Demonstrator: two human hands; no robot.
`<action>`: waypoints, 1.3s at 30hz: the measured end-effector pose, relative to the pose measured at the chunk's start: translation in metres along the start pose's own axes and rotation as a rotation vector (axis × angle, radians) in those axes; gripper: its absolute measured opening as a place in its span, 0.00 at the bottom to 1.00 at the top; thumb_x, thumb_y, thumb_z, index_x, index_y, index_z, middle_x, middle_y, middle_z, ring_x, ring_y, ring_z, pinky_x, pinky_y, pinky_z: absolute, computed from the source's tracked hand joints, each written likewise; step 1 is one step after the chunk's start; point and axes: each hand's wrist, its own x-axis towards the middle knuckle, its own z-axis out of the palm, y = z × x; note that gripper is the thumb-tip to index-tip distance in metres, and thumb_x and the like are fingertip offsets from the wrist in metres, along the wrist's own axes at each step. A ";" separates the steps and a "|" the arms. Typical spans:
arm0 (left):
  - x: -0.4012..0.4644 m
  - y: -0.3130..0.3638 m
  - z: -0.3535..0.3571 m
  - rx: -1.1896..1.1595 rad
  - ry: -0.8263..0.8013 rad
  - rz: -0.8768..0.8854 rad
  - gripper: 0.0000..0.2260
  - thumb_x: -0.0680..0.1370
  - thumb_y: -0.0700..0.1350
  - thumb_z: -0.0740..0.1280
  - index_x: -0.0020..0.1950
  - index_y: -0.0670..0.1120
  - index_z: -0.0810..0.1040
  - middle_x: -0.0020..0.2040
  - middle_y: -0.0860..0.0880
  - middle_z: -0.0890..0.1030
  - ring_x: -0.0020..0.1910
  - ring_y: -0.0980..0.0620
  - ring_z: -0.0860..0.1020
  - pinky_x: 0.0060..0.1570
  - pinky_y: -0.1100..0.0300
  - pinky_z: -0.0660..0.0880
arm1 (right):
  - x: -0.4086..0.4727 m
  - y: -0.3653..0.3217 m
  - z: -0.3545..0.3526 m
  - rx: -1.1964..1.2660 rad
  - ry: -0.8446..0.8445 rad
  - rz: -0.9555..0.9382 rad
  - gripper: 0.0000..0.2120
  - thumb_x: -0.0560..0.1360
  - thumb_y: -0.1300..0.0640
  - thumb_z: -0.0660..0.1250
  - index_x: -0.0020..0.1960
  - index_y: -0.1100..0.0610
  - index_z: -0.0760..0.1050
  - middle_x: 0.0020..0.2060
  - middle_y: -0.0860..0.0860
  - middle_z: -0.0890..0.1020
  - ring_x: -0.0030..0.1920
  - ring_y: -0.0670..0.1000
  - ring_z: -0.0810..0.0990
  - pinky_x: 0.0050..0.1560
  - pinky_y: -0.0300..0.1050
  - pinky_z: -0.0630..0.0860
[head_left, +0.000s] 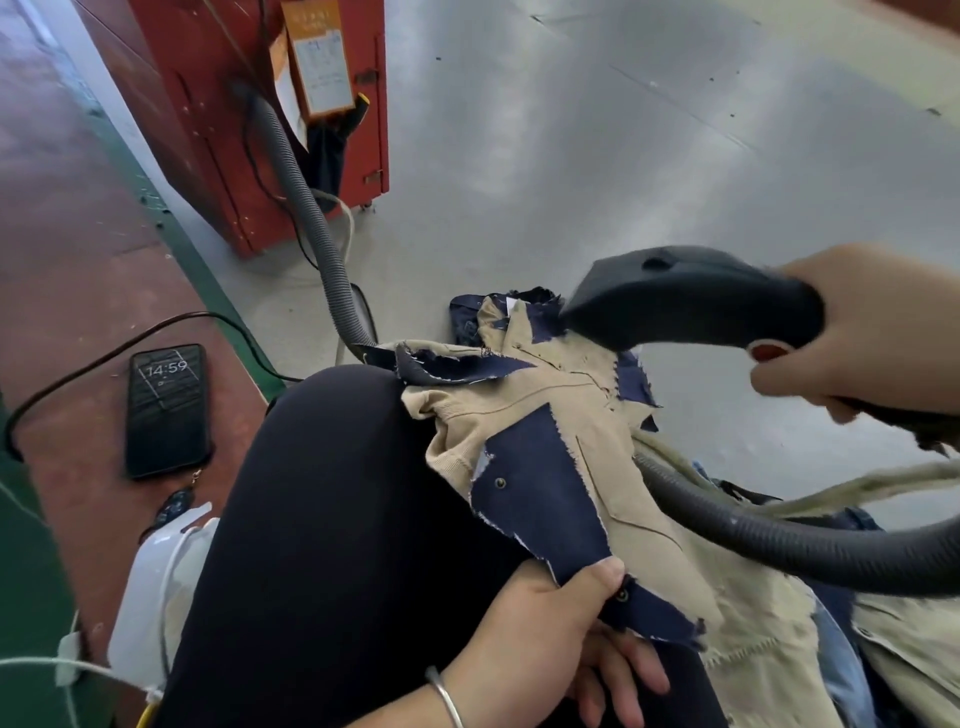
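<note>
Red-brown floor at far left, and on it a phone (167, 410) lies face up with a cable running to it. Next over, the red cabinet (218, 130): an orange pocket (317, 62) on its front holds a printed sheet, and a grey ribbed hose (306, 208) leaves its side and snakes down behind the knee (332, 467). Now the left hand (530, 639), low and close to the body, thumb on top and fingers beneath, pinching the near end of the khaki-and-navy garment (561, 415). That garment drapes over the knee, its long axis running from the pinch up and away to the right. And there at the far end sits the black vacuum nozzle (691, 301), mouth touching the frayed navy edge. The right hand (872, 332) wraps its fingers around the nozzle's handle, so it is the hand nearer that far end. I'd say the next pass pulls the nozzle back along the cloth towards the left hand, which keeps it taut. More khaki garments (779, 649) pile up at lower right.
</note>
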 end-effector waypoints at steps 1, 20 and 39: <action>0.001 0.000 0.000 -0.001 0.003 -0.001 0.17 0.83 0.46 0.55 0.41 0.39 0.76 0.31 0.42 0.80 0.20 0.50 0.73 0.18 0.65 0.64 | -0.010 -0.002 0.000 -0.019 -0.011 -0.009 0.07 0.58 0.55 0.71 0.35 0.52 0.75 0.18 0.49 0.78 0.16 0.48 0.77 0.19 0.44 0.74; 0.000 0.001 -0.001 0.038 -0.010 -0.009 0.13 0.83 0.44 0.54 0.46 0.38 0.74 0.31 0.42 0.80 0.20 0.51 0.74 0.18 0.65 0.65 | 0.024 -0.020 0.044 -0.150 -0.022 0.063 0.06 0.69 0.58 0.73 0.42 0.52 0.76 0.26 0.51 0.81 0.22 0.48 0.80 0.21 0.35 0.68; 0.000 0.002 0.001 0.089 0.057 0.011 0.13 0.82 0.42 0.54 0.47 0.36 0.73 0.28 0.44 0.79 0.18 0.52 0.72 0.17 0.65 0.63 | -0.024 -0.041 0.059 -0.372 -0.057 -0.021 0.11 0.70 0.47 0.68 0.36 0.45 0.66 0.30 0.42 0.74 0.29 0.38 0.69 0.25 0.36 0.59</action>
